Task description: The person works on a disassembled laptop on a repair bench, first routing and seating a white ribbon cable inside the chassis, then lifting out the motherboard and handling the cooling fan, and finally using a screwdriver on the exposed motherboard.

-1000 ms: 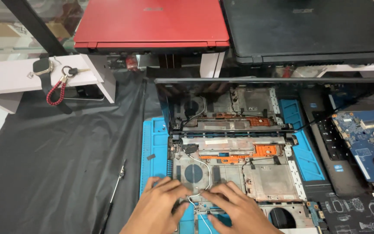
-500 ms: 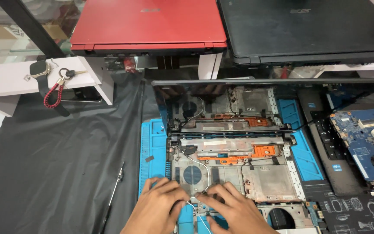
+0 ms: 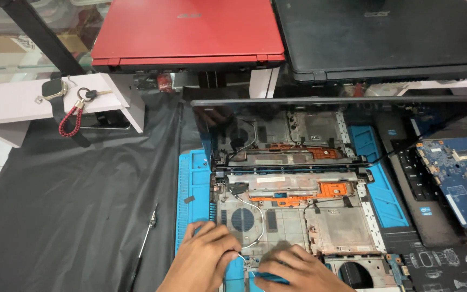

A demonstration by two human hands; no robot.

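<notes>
Over the last second almost nothing had shifted: both hands had stayed low at the front edge of the opened laptop chassis (image 3: 293, 216), and only the camera had crept slightly. The left hand (image 3: 204, 259) still rested on the bare metal floor just below the round fan grille (image 3: 242, 219), its fingers curled towards a thin white wire (image 3: 255, 227) that looped down from the orange bracket (image 3: 331, 190); whether that grip had closed on the wire end I could not tell. The right hand (image 3: 293, 270) lay beside it, almost touching, fingers bent over a small blue tool (image 3: 271, 278), apparently pinching it. That steadiness suggested fine, careful work on 1 small spot rather than a move elsewhere. The chassis sat on a blue mat (image 3: 193, 184) on the black-covered worktop (image 3: 82, 205), a screwdriver (image 3: 146, 235) well to the left, a loose blue circuit board (image 3: 460, 173) to the right, and 2 closed laptops, red (image 3: 187, 32) and black (image 3: 379, 35), behind.
</notes>
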